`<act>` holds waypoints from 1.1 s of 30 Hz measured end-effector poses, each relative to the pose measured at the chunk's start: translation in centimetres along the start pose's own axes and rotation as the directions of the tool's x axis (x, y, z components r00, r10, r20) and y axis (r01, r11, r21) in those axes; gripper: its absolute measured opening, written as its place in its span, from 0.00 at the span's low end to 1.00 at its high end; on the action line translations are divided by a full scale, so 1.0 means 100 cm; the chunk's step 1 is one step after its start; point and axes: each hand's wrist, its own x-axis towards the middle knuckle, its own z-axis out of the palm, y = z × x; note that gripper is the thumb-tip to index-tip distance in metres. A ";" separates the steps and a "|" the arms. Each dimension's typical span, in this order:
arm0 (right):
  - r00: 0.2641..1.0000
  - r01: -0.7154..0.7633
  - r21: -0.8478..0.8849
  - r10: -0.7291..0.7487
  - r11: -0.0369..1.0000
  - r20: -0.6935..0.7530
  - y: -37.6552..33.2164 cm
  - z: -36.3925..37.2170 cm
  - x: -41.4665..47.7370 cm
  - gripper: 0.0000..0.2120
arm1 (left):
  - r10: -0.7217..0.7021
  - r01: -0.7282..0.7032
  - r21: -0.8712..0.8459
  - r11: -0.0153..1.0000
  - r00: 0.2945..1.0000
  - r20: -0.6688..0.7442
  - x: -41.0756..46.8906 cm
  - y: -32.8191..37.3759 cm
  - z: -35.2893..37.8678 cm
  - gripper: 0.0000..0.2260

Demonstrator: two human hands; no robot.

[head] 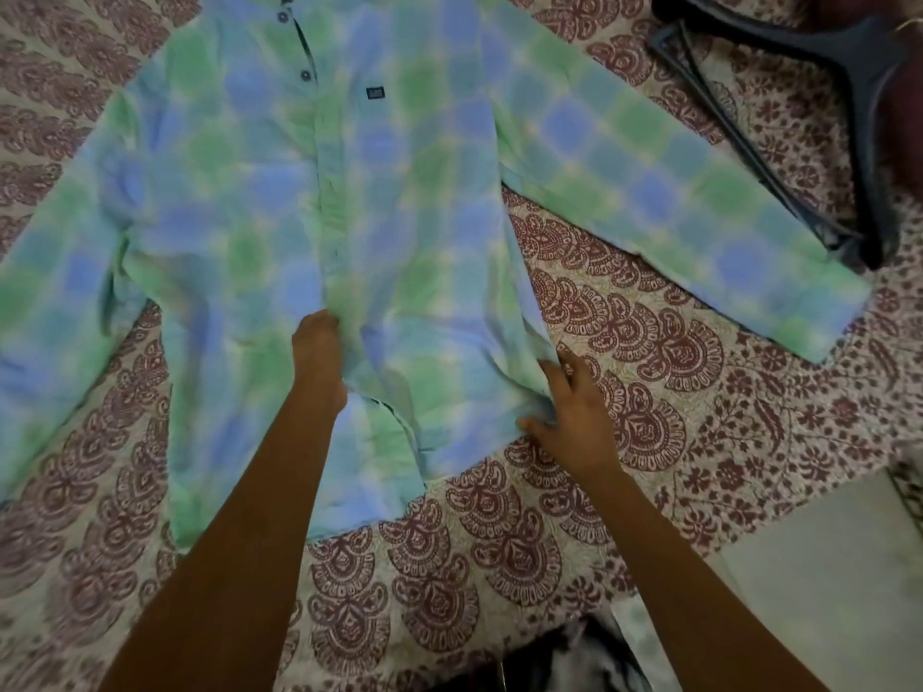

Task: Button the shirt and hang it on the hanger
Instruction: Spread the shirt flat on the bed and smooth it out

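A green and blue checked shirt (409, 202) lies flat and front up on a bedspread (649, 342) printed with maroon paisley, its collar end away from the person and its hem nearest them. Both sleeves are spread out to the sides. Two dark buttons (305, 75) show near the top of the front opening, and a small dark label (375, 93) sits on the chest beside them. Further down, the front strip runs as a closed line to the lower part of the shirt, where the two front panels part slightly near the hem. The left hand (319, 352) reaches in from below and rests on this centre line, a little above where the panels part, with its fingers curled down into the cloth and bunching it; the fingertips themselves are hidden in the fabric. The right hand (574, 412) lies at the shirt's right side edge, near the hem corner, its fingers spread and fairly straight, the thumb touching the hem and the other fingers lying along the side seam. A dark hanger (849, 62) lies on the bedspread at the upper right, well apart from both hands, its lower end just beside the cuff of the sleeve on that side.
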 end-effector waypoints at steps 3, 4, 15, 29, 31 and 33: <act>0.997 0.073 -0.009 -0.072 0.997 0.025 -0.003 -0.002 -0.002 0.32 | 0.124 -0.146 0.263 0.954 0.987 0.099 -0.020 -0.014 0.000 0.09; 0.993 0.112 -0.024 -0.111 0.993 0.045 -0.002 -0.001 -0.004 0.33 | 0.161 -0.204 0.373 0.905 0.976 0.144 -0.027 -0.022 0.000 0.11; 0.955 0.132 0.070 -0.108 0.989 -0.275 0.003 -0.007 -0.009 0.14 | 0.422 -0.339 0.597 0.727 0.907 0.001 -0.046 -0.034 -0.005 0.08; 0.853 -0.167 0.210 0.248 0.963 -0.459 0.008 0.002 -0.006 0.13 | 0.491 -0.490 0.006 0.871 0.871 -0.013 -0.068 -0.024 -0.009 0.10; 0.820 -0.237 0.230 0.321 0.944 -0.474 0.011 0.000 -0.004 0.12 | 0.405 -0.406 -0.124 0.906 0.914 -0.035 -0.071 -0.016 -0.011 0.12; 0.801 -0.267 0.208 0.336 0.941 -0.495 0.013 -0.002 -0.003 0.14 | 0.305 -0.299 -0.132 0.945 0.952 0.033 -0.071 -0.014 -0.014 0.11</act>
